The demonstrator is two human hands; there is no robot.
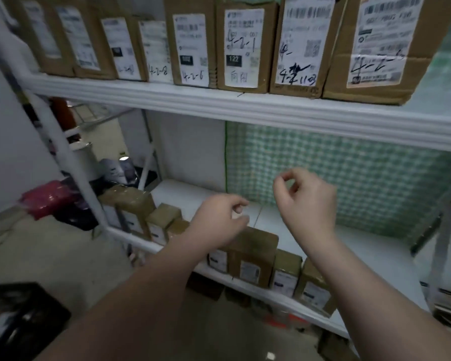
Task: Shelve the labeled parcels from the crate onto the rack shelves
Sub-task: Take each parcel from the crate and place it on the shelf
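Closest to my view, my two bare forearms reach up from the bottom edge toward a white metal rack. My left hand point(219, 217) hangs over the front of the lower white shelf board point(362, 246), fingers loosely curled with thumb and forefinger near each other, and nothing in its grasp. My right hand point(306, 196) is raised a little higher and further back, in front of the green-and-white checked cloth point(362, 178) hanging behind the shelf; its thumb and forefinger nearly meet in a pinch, the other fingers curl in, and I see nothing held there either.

Just below my left hand, a row of small brown cardboard parcels with white labels point(253, 256) stands along the front edge of the lower shelf, upright and side by side, running from the left post toward the right. The one nearest my left hand sits right under its fingers; I cannot tell whether they touch.

On the upper white shelf point(219, 102) stands a row of larger brown cardboard boxes with printed labels and handwritten black codes point(242, 48), packed close together and facing me.

At the bottom left corner is a dark plastic crate point(21, 316) on the grey floor, its contents too blurred to make out. Left of the rack sits a pink bag point(47, 196), with dim, blurred clutter behind it.
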